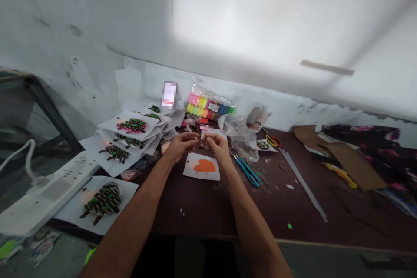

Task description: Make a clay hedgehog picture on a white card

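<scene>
A white card [211, 175] with an orange hedgehog shape [205, 165] lies on the dark table in front of me. Just above its top left edge is my left hand [181, 145], its fingers pinched together. My right hand [216, 144] is also pinched, over the card's top right edge, with a small gap between the two hands. What either hand holds, if anything, is too small to make out. Blue-handled scissors [248, 171] lie right of the card. Beyond the hands stands a clear pack of coloured clay [211, 106].
Finished hedgehog cards are stacked at the left [131, 126], one more [102, 200] lying nearer. A white power strip [55, 189] runs along the left edge. At the right are clear sticks [304, 186], yellow-red scissors [273, 140], a glue bottle [260, 119] and brown cardboard [353, 163].
</scene>
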Available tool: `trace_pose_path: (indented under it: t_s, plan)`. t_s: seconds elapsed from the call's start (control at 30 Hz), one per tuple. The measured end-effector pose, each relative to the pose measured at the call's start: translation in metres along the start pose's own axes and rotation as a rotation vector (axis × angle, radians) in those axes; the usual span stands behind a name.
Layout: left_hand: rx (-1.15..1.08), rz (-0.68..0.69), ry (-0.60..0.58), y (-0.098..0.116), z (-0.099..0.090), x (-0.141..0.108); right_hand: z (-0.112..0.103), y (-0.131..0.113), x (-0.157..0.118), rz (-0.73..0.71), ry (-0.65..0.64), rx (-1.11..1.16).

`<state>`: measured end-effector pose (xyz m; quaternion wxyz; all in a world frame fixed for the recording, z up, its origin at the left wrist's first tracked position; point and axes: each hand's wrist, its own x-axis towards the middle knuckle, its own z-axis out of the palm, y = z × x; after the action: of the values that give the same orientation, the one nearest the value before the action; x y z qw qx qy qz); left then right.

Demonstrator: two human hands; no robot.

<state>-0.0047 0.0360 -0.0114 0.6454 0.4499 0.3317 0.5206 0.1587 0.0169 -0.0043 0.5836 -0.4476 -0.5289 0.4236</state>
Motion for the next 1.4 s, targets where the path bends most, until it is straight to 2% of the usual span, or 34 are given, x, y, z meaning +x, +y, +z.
trace_pose_path:
  t_s: [0.23,0.43,0.6,0.73,0.87,1.17,1.4]
  plan:
    - [-0.003,-0.045,0.029,0.004,0.004,-0.001,0.004,0.008,0.002,0.033,-0.011,-0.030]
    - [0.023,0.002,-0.024,0.007,0.006,-0.004,0.006,0.003,-0.002,-0.018,-0.061,-0.122]
    - [0.069,-0.020,-0.072,0.005,0.006,-0.004,0.006,0.001,-0.005,-0.048,-0.096,-0.248]
    - [0.083,-0.033,-0.064,0.003,0.005,-0.004,0.006,0.006,-0.002,-0.089,-0.060,-0.217]
    - [0.069,-0.049,-0.043,0.003,0.003,-0.003,0.006,0.005,0.000,-0.064,-0.014,-0.176]
    - [0.053,-0.054,-0.097,-0.001,0.003,-0.004,0.005,-0.001,-0.004,-0.073,-0.104,-0.207]
    - [0.079,-0.099,-0.086,-0.004,0.001,-0.002,0.003,-0.005,-0.006,-0.072,-0.104,-0.157]
